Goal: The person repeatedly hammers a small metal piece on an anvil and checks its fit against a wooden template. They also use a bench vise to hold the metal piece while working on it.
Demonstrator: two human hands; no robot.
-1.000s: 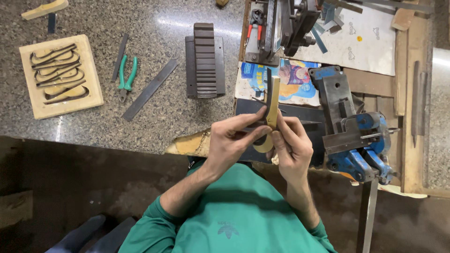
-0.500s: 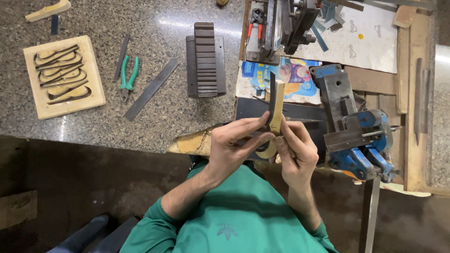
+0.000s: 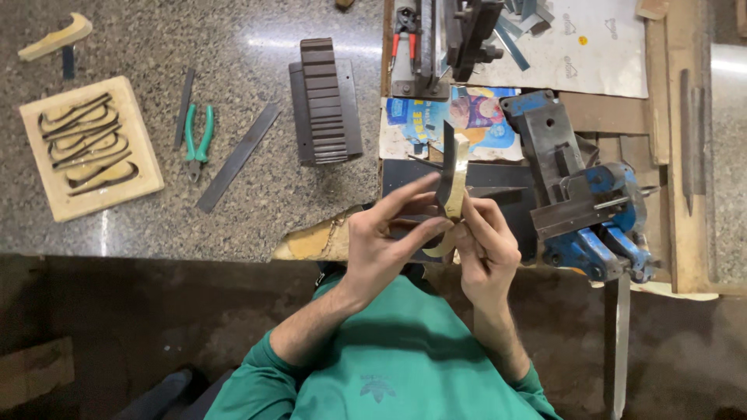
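Hands met just left of blue vise point(image 3: 583, 210), above bench edge. Left hand point(image 3: 385, 245) pinched curved brass strip point(image 3: 454, 190), thumb and forefinger closed on it; right hand point(image 3: 486, 249) wrapped lower end, fingers curled tight. Strip stood nearly upright beside vise. Green pliers point(image 3: 198, 140), flat file point(image 3: 237, 158), wooden template board point(image 3: 89, 155) lay well left of vise.

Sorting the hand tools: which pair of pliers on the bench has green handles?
The green-handled pliers lying on the granite, between the wooden board and the flat metal strip; the red-handled pliers lie farther up.
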